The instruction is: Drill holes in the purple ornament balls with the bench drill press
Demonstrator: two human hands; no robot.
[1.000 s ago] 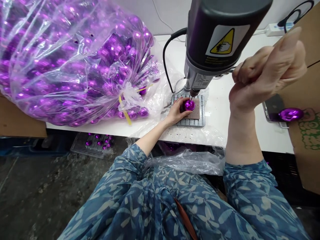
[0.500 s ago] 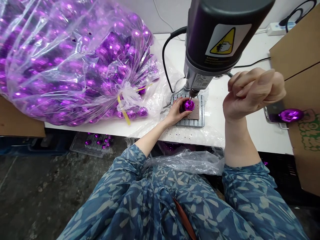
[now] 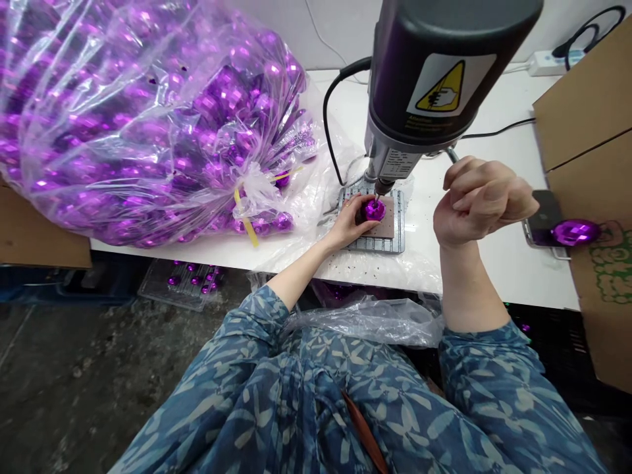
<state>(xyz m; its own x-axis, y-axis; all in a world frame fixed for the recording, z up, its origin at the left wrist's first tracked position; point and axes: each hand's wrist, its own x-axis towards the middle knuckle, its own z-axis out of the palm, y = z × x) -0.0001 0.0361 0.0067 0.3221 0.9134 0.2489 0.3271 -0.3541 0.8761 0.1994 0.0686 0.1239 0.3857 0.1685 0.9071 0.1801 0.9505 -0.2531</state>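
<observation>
A shiny purple faceted ball [image 3: 374, 210] rests on a brown board [image 3: 386, 228] over the grey slotted base of a bench drill press [image 3: 424, 85]. My left hand [image 3: 349, 220] grips the ball from its left side, thumb in front and fingers behind. The drill's tip comes down to the top of the ball; whether it has gone in I cannot tell. Up to the right, my right hand [image 3: 481, 201] is curled round the end of the drill's feed lever [image 3: 452, 155], whose grip is hidden by the fingers.
A big clear bag [image 3: 148, 131] of purple balls fills the left of the white table. At right are a phone [image 3: 543, 210], another purple ball [image 3: 577, 232] and a cardboard box [image 3: 587, 125]. Below left, a clear tray [image 3: 182, 296] holds several balls. Plastic film lies around the base.
My right hand has moved slightly left and down with the lever, more of which now shows. My left hand stays on the ball.
</observation>
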